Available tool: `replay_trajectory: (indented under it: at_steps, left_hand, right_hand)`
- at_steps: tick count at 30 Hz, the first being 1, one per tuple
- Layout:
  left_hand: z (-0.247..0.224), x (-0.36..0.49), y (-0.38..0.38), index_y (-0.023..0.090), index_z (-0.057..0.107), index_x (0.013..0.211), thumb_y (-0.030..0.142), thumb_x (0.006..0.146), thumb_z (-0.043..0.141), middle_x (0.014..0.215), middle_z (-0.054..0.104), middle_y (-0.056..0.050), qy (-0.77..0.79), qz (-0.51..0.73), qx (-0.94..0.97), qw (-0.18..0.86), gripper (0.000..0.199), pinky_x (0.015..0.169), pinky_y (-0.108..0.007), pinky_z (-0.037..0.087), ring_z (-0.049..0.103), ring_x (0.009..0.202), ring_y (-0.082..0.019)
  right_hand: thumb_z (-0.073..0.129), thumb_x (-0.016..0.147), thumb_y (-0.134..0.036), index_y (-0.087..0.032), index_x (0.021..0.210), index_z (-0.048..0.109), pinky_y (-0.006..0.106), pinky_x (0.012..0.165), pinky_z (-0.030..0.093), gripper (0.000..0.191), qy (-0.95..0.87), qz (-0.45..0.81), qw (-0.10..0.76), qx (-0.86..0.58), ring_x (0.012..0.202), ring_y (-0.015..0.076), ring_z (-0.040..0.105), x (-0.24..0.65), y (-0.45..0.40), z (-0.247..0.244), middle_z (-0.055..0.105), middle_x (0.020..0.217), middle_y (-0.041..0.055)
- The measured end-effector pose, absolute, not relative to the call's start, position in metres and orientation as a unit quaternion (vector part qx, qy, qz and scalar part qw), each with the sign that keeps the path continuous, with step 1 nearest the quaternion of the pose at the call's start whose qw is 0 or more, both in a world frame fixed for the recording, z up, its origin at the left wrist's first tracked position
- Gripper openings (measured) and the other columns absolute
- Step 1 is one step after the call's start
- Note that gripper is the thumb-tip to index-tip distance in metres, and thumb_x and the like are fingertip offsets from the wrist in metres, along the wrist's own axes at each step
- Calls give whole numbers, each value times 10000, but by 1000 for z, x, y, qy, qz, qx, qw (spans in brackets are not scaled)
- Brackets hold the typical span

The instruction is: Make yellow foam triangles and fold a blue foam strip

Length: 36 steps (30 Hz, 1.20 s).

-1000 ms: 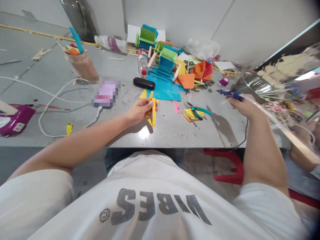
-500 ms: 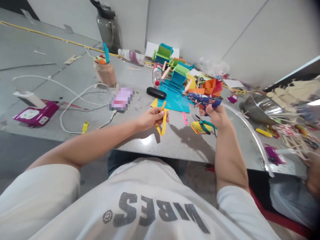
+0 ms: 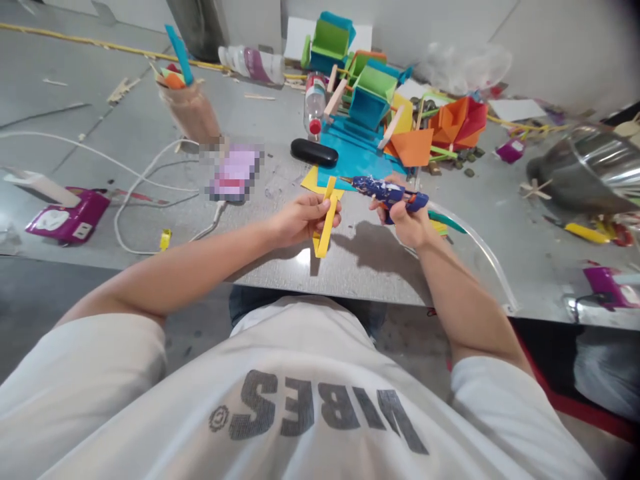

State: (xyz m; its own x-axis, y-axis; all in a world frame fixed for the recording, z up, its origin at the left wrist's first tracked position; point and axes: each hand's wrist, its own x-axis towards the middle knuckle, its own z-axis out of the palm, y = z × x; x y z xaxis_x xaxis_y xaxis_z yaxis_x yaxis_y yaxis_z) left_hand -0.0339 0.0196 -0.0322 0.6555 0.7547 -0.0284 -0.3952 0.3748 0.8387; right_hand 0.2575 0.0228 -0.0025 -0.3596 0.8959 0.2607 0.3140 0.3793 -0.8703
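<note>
My left hand [image 3: 307, 217] pinches a folded yellow paper strip [image 3: 326, 230], which hangs in a narrow loop below the fingers. My right hand [image 3: 406, 217] is wrapped round a blue glue gun [image 3: 380, 190]. The gun's nozzle points left and is close to the top end of the strip; whether they touch I cannot tell. Behind the hands a blue sheet [image 3: 345, 143] and a yellow paper piece [image 3: 311, 179] lie on the table. A black case [image 3: 314, 153] rests just beyond my left hand.
Green and blue paper boxes [image 3: 373, 93], an orange paper shape [image 3: 457, 123] and a small bottle [image 3: 315, 103] stand at the back. On the left are a brown cup [image 3: 193, 113], a phone [image 3: 235, 172] and a purple power strip [image 3: 70, 217]. A metal bowl [image 3: 585, 167] is at right.
My right hand has brought the glue gun left and closer to the yellow strip. My left hand still holds the strip. The camera view has shifted, and objects at the back look nearer.
</note>
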Motion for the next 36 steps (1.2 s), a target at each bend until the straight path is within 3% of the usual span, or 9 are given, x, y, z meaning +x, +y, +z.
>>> replay_trajectory:
  at_steps: [2, 5, 20, 28, 36]
  left_hand:
    - [-30, -34, 19, 169, 750, 1017, 427, 1050, 810, 834, 677, -44, 223, 355, 422, 804, 267, 589, -246, 468, 496, 600, -98]
    - [-27, -35, 17, 149, 745, 1018, 371, 1081, 761, 820, 676, -50, 241, 353, 410, 806, 231, 595, -219, 484, 557, 626, -109]
    - [-19, -30, 11, 128, 732, 968, 348, 1102, 723, 750, 674, -47, 270, 336, 372, 822, 257, 598, -212, 525, 612, 597, -122]
    - [-19, -30, 11, 122, 740, 965, 352, 1089, 751, 748, 676, -51, 266, 336, 372, 823, 262, 591, -212, 519, 617, 600, -123]
    - [-21, -31, 11, 119, 756, 973, 335, 1089, 742, 745, 682, -55, 250, 338, 378, 825, 246, 583, -207, 519, 624, 600, -124]
  right_hand:
    - [637, 853, -1049, -302, 1131, 704, 385, 647, 519, 800, -728, 376, 405, -406, 723, 222, 630, 254, 23, -6, 739, 958, 63]
    - [613, 876, -1045, -298, 1097, 696, 381, 631, 494, 783, -729, 355, 432, -395, 715, 233, 653, 250, 23, -13, 718, 874, 41]
    - [530, 973, -986, -296, 868, 621, 432, 648, 403, 704, -770, 253, 441, -384, 634, 228, 534, 241, 18, -9, 619, 760, 25]
    - [530, 900, -1055, -310, 825, 602, 463, 690, 492, 752, -763, 250, 435, -407, 781, 299, 642, 241, 21, -14, 616, 759, 55]
    - [557, 957, -988, -295, 799, 602, 488, 721, 543, 712, -769, 246, 439, -395, 747, 276, 629, 240, 18, -8, 622, 794, 47]
